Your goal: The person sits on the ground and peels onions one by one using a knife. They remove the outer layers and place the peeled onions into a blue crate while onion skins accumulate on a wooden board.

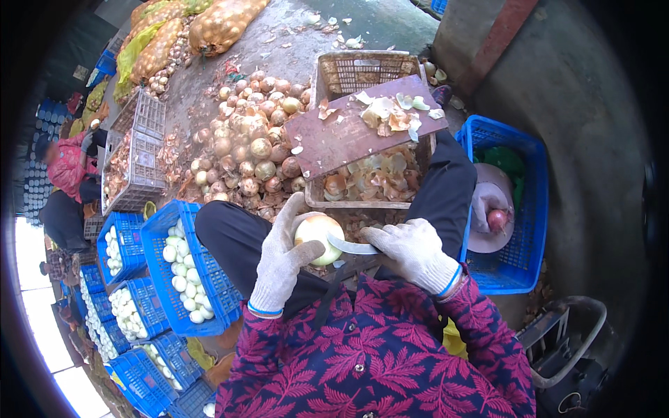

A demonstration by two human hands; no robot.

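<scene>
My left hand [282, 256], in a soiled white knit glove, holds a partly peeled onion [320, 239] over my lap. My right hand [413, 251], gloved alike, grips a small curved knife [353, 246], whose blade meets the onion's right side. Past my hands, a reddish board [355, 128] bearing onion skins [389, 112] lies tilted across a dirty plastic crate [360, 205]. Loose skins and an onion lie inside that crate. A heap of unpeeled onions [256, 141] spreads over the floor to its left.
Blue crates of peeled onions [183, 271] stand at left. At right, a blue crate [504, 285] holds a pale rolled item [488, 193] and a red onion [497, 220]. Net sacks of onions [219, 23] lie at the top. A co-worker [68, 167] sits far left beside a skin-filled crate [141, 162].
</scene>
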